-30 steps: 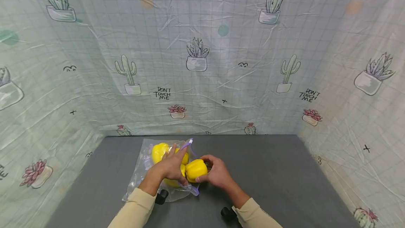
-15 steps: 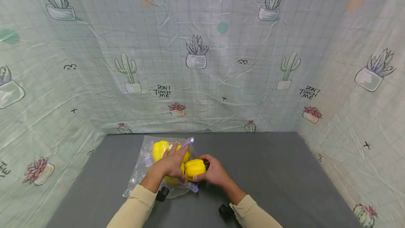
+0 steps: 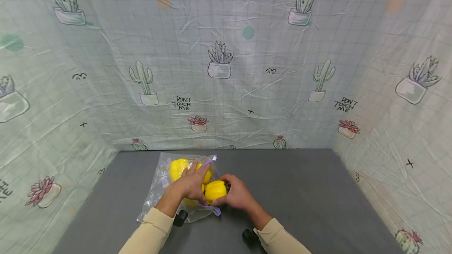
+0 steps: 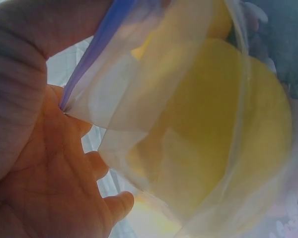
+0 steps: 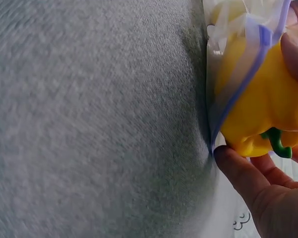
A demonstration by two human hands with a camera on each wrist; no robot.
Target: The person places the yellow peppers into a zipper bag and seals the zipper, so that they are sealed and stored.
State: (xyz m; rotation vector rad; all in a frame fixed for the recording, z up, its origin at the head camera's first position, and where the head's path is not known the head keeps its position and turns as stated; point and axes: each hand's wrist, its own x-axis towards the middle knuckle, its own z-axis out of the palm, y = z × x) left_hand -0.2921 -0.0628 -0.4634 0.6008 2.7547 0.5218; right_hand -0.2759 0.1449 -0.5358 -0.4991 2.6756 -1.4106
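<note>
A clear zip bag (image 3: pixel 152 201) with a purple zip edge (image 5: pixel 243 87) lies on its side, its mouth facing right in the head view. Several yellow bell peppers (image 3: pixel 177 169) are inside. My left hand (image 3: pixel 190 186) holds the bag at its mouth, fingers spread over the upper side and the thumb at the near lip. One more yellow pepper (image 3: pixel 216 192) sits within the mouth, gripped by my right hand (image 3: pixel 239 193) with thumb and fingers around its stem end. Its green stem (image 5: pixel 278 143) points back toward the right palm. The left fingers partly hide the bagged peppers.
The bag rests on a dark grey table (image 3: pixel 289 191). Behind and beside it hangs a pale sheet (image 3: pixel 226 97) printed with cacti. Black wrist devices (image 3: pixel 180 218) sit below both hands at the cream sleeves (image 3: pixel 146 232).
The right hand has moved slightly left with its pepper, which now sits a little deeper in the bag's mouth. The left hand has stayed nearly still on the bag.
</note>
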